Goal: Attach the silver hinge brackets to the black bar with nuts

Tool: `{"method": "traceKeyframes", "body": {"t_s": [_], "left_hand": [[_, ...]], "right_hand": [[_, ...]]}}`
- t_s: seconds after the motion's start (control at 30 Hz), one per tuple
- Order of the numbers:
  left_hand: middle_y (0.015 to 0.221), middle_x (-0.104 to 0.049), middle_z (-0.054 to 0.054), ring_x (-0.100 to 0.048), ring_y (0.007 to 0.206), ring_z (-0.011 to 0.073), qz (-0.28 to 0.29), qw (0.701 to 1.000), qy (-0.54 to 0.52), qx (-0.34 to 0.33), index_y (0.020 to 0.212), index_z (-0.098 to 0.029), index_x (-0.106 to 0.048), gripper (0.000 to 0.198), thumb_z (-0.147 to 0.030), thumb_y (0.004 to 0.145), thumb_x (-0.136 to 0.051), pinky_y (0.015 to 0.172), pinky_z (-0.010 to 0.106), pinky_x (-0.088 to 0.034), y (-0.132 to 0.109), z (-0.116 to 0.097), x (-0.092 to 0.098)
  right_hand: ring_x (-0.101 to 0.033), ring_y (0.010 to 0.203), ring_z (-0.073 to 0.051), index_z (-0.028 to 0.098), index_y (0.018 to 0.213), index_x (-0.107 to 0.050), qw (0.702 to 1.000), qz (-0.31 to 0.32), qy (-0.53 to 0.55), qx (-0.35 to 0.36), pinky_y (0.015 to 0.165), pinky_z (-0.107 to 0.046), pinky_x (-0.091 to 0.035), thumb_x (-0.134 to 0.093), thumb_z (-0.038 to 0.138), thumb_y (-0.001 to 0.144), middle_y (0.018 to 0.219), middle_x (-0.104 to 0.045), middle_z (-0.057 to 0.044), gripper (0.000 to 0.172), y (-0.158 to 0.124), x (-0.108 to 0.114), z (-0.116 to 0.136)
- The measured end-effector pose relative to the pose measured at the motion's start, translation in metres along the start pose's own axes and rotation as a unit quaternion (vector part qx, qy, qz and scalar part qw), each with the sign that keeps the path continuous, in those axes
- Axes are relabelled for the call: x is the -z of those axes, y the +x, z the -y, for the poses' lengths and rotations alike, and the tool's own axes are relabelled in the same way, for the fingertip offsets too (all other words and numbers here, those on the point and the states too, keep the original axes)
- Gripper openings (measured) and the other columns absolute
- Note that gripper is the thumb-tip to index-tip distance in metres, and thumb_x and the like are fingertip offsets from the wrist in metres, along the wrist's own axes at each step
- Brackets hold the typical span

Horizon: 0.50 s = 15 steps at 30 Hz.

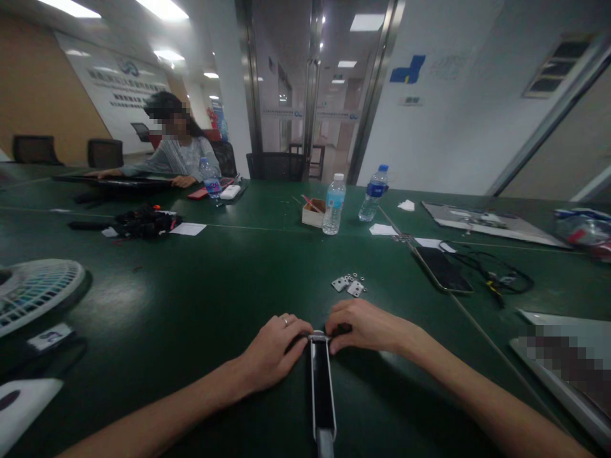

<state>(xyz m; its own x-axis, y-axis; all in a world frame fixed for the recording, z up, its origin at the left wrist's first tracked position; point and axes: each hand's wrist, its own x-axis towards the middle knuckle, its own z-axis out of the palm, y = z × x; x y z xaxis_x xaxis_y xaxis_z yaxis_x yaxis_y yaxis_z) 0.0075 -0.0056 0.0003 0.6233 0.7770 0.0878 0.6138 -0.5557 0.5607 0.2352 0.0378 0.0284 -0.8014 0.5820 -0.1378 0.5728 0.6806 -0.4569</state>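
Observation:
A long, narrow piece with a white frame and a dark middle [323,388] lies lengthwise in front of me, a grey strip [325,443] running from its near end. At its far end sits a small metal fitting [319,337]. My left hand [274,353], with a ring on one finger, pinches that end from the left between thumb and fingers. From the right, my right hand [365,326] closes its curled fingers on the same end; its fingertips are partly hidden. Just beyond my right hand lie small metal plates [356,288] and several small rings or nuts [353,277].
Two water bottles [334,207] [375,194] stand beyond, near a small box [312,213]. On the right are a phone [443,269], cables [506,273] and a laptop-like slab [568,362]. A white fan [41,289] is at left. Another person [184,149] sits across the green table [191,299].

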Motion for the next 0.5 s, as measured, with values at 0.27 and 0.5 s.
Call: {"method": "traceKeyframes", "body": {"t_s": [0.27, 0.5], "left_hand": [[0.101, -0.06, 0.004, -0.054, 0.089, 0.0195, -0.001, 1.0, 0.003, 0.009, 0.107, -0.021, -0.057, 0.021, -0.016, 0.092, -0.044, 0.078, 0.032, -0.044, 0.0, 0.001, -0.001], [0.099, -0.059, 0.004, -0.054, 0.089, 0.0196, 0.006, 1.0, 0.005, 0.022, 0.105, -0.02, -0.058, 0.02, -0.015, 0.092, -0.043, 0.079, 0.033, -0.044, -0.001, -0.002, 0.001]], "right_hand": [[-0.052, 0.073, -0.012, 0.016, 0.091, -0.062, 0.997, 0.015, 0.049, -0.062, 0.059, -0.021, -0.037, -0.07, 0.033, 0.079, 0.085, -0.058, 0.001, 0.022, -0.002, 0.0, 0.01], [-0.055, 0.076, -0.015, 0.019, 0.107, -0.056, 0.996, 0.006, 0.018, -0.083, 0.059, -0.023, -0.036, -0.069, 0.029, 0.079, 0.085, -0.059, 0.0, 0.032, 0.001, -0.001, 0.025]]}}
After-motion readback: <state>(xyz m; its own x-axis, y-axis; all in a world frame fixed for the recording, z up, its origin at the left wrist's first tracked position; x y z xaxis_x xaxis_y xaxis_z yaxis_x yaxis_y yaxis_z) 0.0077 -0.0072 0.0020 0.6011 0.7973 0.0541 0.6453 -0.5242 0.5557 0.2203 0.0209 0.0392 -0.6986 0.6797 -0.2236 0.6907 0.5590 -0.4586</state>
